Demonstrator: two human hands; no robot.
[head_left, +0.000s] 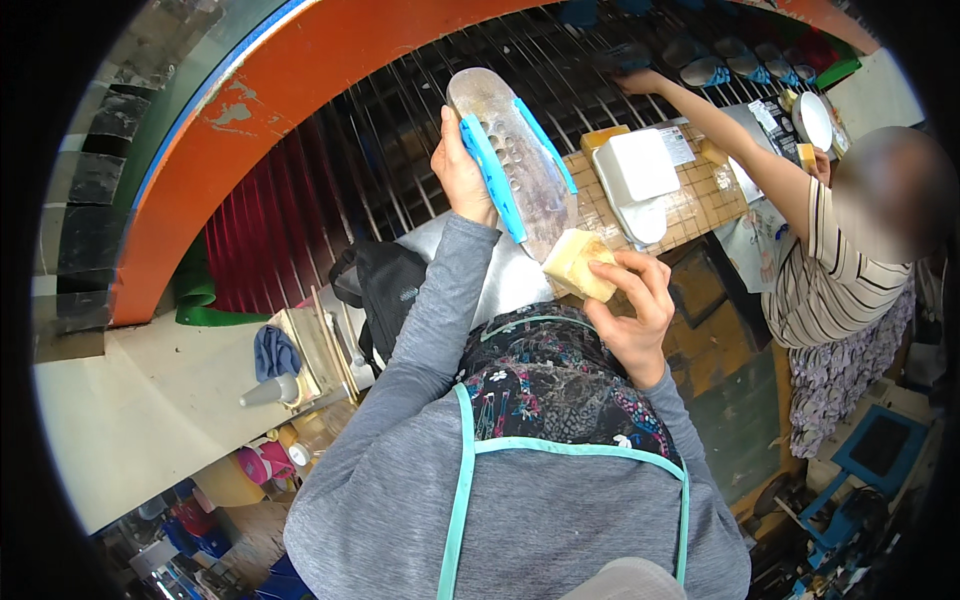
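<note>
Left grip clamps a grey, blue-edged sole-shaped piece before a barred rack; right grip pinches a yellow sponge at its near end. Pale desk lies left, orange arch far left, co-worker right.

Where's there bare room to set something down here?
The pale counter at far left has the widest bare patch, between the orange beam and blue-grey cloth. A smaller patch of the tan board lies right of the white container. Straight ahead is crowded: the left hand holds a blue-edged, sole-shaped piece, the right hand a yellow sponge.
</note>
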